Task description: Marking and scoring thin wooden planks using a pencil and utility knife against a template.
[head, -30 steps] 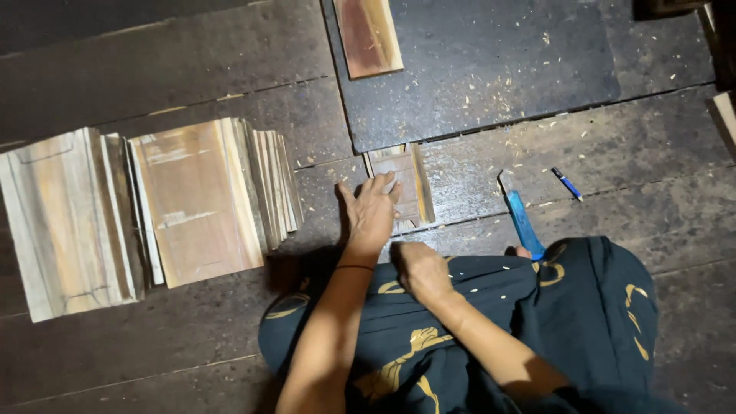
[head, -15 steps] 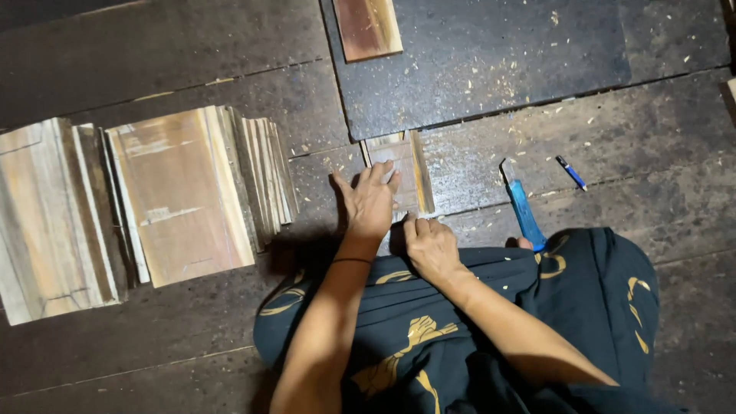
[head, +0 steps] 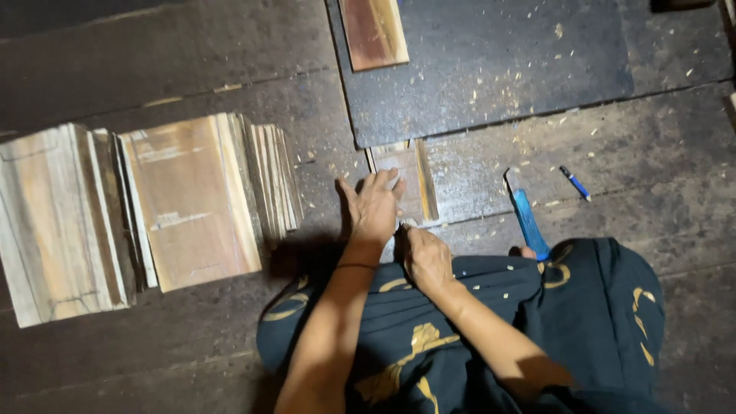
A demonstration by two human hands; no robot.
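I sit on a dark plank floor with a dark patterned cloth (head: pixel 583 322) over my lap. My left hand (head: pixel 373 207) lies flat, fingers spread, on the left part of a small thin wooden piece (head: pixel 418 180) on the floor. My right hand (head: pixel 425 257) is curled into a fist at the piece's near edge, just right of my left wrist. Anything inside the fist is hidden.
Two fanned stacks of thin wooden slats (head: pixel 192 199) (head: pixel 54 222) lie to the left. A blue-handled tool (head: pixel 527 218) and a small blue pen (head: pixel 575 184) lie to the right. A dark board (head: pixel 498 69) strewn with wood shavings lies ahead, with another wooden piece (head: pixel 373 31) on it.
The view has drifted a little. Both hands stay at the small wooden piece, and the right fist has edged slightly closer to its near edge.
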